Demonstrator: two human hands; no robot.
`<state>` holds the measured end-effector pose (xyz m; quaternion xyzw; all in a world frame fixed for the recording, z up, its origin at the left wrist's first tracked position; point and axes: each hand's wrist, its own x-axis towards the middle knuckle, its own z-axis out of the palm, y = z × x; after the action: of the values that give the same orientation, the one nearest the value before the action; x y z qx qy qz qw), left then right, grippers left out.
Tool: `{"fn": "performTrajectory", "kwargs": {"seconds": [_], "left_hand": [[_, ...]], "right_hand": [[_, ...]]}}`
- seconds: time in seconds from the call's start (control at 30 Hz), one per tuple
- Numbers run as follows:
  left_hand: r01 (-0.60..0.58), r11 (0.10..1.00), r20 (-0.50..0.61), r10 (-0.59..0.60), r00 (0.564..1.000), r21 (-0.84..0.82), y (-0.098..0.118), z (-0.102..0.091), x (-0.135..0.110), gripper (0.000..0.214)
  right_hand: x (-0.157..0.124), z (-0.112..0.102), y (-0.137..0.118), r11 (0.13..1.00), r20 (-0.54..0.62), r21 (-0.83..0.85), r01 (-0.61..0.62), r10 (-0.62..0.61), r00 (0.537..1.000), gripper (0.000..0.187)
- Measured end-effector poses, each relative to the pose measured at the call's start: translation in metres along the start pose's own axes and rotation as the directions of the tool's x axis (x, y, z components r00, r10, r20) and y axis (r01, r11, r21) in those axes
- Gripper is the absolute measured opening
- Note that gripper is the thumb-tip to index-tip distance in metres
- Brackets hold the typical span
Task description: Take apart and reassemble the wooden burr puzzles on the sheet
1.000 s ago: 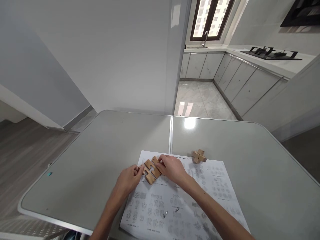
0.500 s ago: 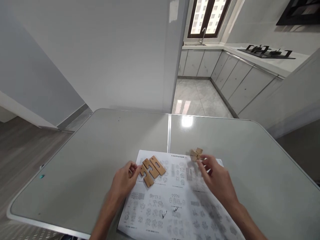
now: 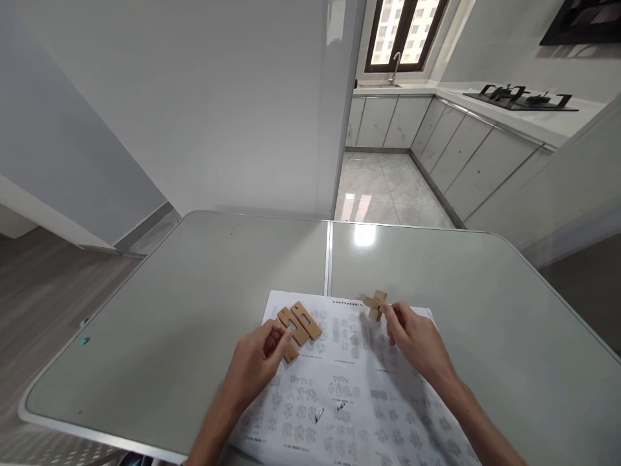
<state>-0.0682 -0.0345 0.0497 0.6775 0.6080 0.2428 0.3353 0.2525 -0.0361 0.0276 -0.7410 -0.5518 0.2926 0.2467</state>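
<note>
My right hand (image 3: 412, 333) pinches a small cross-shaped cluster of interlocked wooden puzzle pieces (image 3: 376, 305) between thumb and fingers, at the top right edge of the printed sheet. My left hand (image 3: 259, 356) is closed, with thumb and fingers together over the left of the flat wooden pieces. That notched piece (image 3: 291, 353) is mostly covered, and what the fingers hold, if anything, is hidden. Beside it lie a wooden piece with a cut-out (image 3: 294, 325) and a slotted wooden piece (image 3: 306, 320) marked 2, both flat on the sheet.
Under both hands lies a large white sheet (image 3: 334, 369) printed with puzzle diagrams. It rests on a pale table (image 3: 233, 272) with a metal seam (image 3: 328, 259). A small teal bit (image 3: 85, 340) is near the left edge. A wall stands behind, with a kitchen beyond at right.
My left hand has slid right, over the notched piece. My right hand has closed on the wooden cluster, which has turned and shifted slightly left and nearer.
</note>
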Motion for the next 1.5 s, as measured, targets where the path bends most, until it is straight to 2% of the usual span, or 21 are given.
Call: {"fn": "performTrajectory", "kwargs": {"seconds": [0.13,0.27,0.37,0.6,0.8,0.9,1.0,1.13,1.3,1.4,1.5], "left_hand": [[0.079,0.977,0.136,-0.053,0.989,-0.197,0.021,0.011,-0.009,0.033],[0.100,0.868,0.345,0.085,0.935,-0.486,0.038,0.024,-0.016,0.058],[0.141,0.801,0.405,0.135,0.904,-0.582,0.046,0.031,-0.018,0.062],[0.218,0.730,0.338,0.019,0.941,-0.648,0.044,0.039,-0.021,0.054],[0.263,0.692,0.346,-0.021,0.938,-0.673,0.038,0.047,-0.026,0.055],[0.259,0.690,0.331,-0.030,0.943,-0.676,0.036,0.048,-0.027,0.057],[0.241,0.727,0.303,-0.048,0.952,-0.643,0.037,0.044,-0.028,0.055],[0.167,0.784,0.190,-0.064,0.980,-0.598,0.040,0.036,-0.031,0.053],[0.066,0.886,0.014,-0.067,0.998,-0.459,0.039,0.031,-0.034,0.063],[-0.061,0.948,-0.094,0.033,0.995,-0.311,0.037,0.029,-0.034,0.061],[-0.216,0.959,-0.169,0.186,0.968,-0.186,0.037,0.029,-0.034,0.062]], "right_hand": [[-0.033,-0.001,-0.032,0.977,0.128,0.190,0.096,-0.121,0.984,0.054],[-0.060,0.001,-0.062,0.944,0.223,0.295,0.145,-0.216,0.950,0.049],[-0.070,0.004,-0.074,0.922,0.255,0.339,0.187,-0.282,0.925,0.047],[-0.073,0.011,-0.075,0.911,0.293,0.357,0.208,-0.320,0.901,0.043],[-0.073,0.018,-0.071,0.906,0.279,0.340,0.251,-0.352,0.893,0.043],[-0.073,0.020,-0.072,0.907,0.295,0.359,0.223,-0.336,0.894,0.043],[-0.072,0.021,-0.074,0.903,0.326,0.396,0.170,-0.311,0.893,0.043],[-0.073,0.023,-0.073,0.887,0.331,0.438,0.146,-0.310,0.891,0.038],[-0.076,0.028,-0.064,0.856,0.218,0.500,0.129,-0.269,0.938,0.035],[-0.078,0.028,-0.060,0.851,0.179,0.506,0.139,-0.262,0.948,0.036],[-0.079,0.027,-0.060,0.845,0.180,0.509,0.163,-0.290,0.940,0.032]]}}
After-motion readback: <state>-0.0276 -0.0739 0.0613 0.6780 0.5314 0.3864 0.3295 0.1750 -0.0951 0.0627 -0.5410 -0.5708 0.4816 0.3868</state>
